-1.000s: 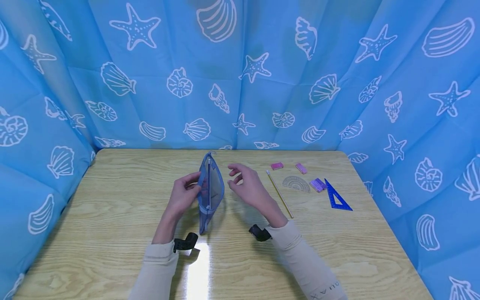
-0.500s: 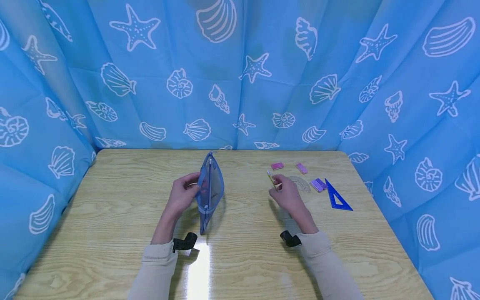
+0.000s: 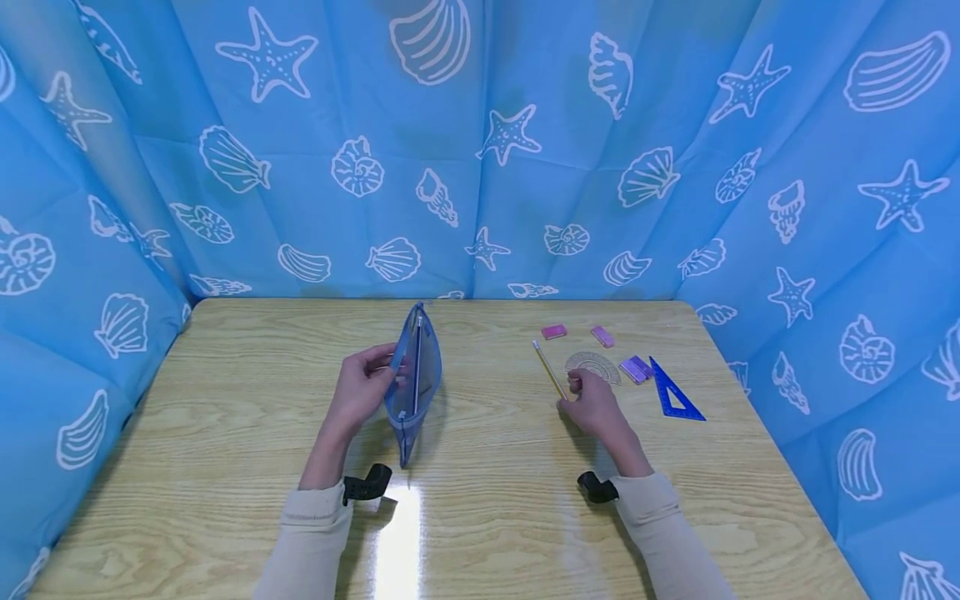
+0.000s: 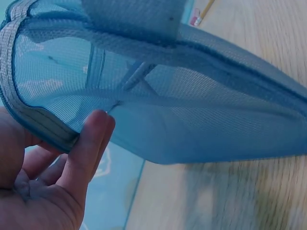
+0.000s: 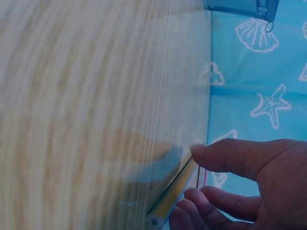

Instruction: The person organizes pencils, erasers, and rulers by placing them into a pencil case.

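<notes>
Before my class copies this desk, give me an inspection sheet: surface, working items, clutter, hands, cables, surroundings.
Surface: wood-grain table, bright reflection near the front.
Working items: blue mesh pouch, mouth spread open; yellow pencil.
Clutter: two pink blocks, clear protractor, purple block, blue set square, all right of the pencil's top end or beyond it.
Hands: left hand holds the pouch's edge; right hand pinches the pencil.
Cables: nothing seen.
Surroundings: blue curtain, white shells and starfish.
</notes>
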`<state>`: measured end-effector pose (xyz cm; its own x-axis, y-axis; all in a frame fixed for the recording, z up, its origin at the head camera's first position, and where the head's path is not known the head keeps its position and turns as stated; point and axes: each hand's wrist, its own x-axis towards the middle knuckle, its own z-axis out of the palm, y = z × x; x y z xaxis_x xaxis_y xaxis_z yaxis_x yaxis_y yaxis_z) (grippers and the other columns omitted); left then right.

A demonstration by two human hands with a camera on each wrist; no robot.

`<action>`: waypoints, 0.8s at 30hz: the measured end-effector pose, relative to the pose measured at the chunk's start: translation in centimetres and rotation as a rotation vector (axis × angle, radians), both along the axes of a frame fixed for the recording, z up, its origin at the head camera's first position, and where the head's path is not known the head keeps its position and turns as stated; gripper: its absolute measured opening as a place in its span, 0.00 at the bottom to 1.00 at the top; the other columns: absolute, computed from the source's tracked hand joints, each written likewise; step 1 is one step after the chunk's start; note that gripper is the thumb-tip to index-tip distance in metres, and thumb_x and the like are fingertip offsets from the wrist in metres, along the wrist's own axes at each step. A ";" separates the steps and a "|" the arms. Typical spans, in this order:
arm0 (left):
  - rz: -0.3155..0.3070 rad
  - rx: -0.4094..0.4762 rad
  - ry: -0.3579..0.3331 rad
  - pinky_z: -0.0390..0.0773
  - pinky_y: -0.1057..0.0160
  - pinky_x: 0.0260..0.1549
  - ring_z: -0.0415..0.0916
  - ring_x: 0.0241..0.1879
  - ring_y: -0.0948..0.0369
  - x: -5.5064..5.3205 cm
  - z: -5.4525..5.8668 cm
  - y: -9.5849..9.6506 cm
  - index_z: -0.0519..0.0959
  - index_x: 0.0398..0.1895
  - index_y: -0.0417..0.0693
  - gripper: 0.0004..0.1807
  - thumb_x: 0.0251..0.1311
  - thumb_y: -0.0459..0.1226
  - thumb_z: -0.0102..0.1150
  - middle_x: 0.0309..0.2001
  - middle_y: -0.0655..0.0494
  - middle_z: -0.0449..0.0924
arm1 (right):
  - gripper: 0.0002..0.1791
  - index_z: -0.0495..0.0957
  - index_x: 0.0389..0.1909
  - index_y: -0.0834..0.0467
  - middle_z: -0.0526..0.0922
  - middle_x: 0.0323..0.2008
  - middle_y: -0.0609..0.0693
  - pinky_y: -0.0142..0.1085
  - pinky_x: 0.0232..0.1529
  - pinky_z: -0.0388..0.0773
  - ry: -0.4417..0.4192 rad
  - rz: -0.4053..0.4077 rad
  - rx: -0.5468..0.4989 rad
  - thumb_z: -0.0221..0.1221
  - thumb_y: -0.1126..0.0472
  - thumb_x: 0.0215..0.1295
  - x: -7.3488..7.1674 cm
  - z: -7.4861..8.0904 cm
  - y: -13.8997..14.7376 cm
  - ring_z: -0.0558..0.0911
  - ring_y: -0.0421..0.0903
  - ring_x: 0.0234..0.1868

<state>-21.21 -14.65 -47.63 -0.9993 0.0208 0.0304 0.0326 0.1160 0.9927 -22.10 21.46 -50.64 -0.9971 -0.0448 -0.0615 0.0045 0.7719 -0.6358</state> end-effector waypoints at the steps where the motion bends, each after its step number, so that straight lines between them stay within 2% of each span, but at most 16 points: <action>1: 0.001 0.001 -0.002 0.88 0.63 0.44 0.83 0.51 0.40 0.0 0.1 0.0 0.74 0.64 0.29 0.21 0.70 0.25 0.49 0.53 0.28 0.80 | 0.31 0.69 0.63 0.77 0.80 0.47 0.67 0.54 0.54 0.79 0.004 0.000 0.001 0.63 0.68 0.60 0.0 -0.1 0.0 0.79 0.58 0.46; 10: -0.028 -0.020 0.019 0.88 0.59 0.46 0.83 0.52 0.40 0.2 0.3 0.1 0.74 0.64 0.30 0.21 0.70 0.24 0.47 0.53 0.29 0.81 | 0.28 0.72 0.60 0.76 0.80 0.41 0.62 0.51 0.49 0.78 0.016 -0.010 0.007 0.63 0.70 0.59 -0.4 -0.5 0.1 0.77 0.55 0.42; 18: -0.026 -0.027 0.048 0.88 0.64 0.43 0.82 0.52 0.37 0.4 0.9 0.0 0.73 0.65 0.28 0.21 0.70 0.23 0.48 0.54 0.27 0.80 | 0.26 0.73 0.58 0.75 0.80 0.40 0.61 0.51 0.49 0.79 0.010 -0.018 0.013 0.63 0.70 0.58 -0.7 -0.6 0.1 0.78 0.55 0.41; 24: -0.034 -0.027 0.024 0.88 0.65 0.43 0.81 0.54 0.36 0.3 0.7 0.0 0.73 0.64 0.28 0.20 0.71 0.24 0.48 0.54 0.27 0.79 | 0.25 0.74 0.57 0.75 0.81 0.39 0.61 0.50 0.48 0.79 0.024 -0.007 0.011 0.63 0.71 0.58 -0.8 -0.6 0.2 0.79 0.55 0.40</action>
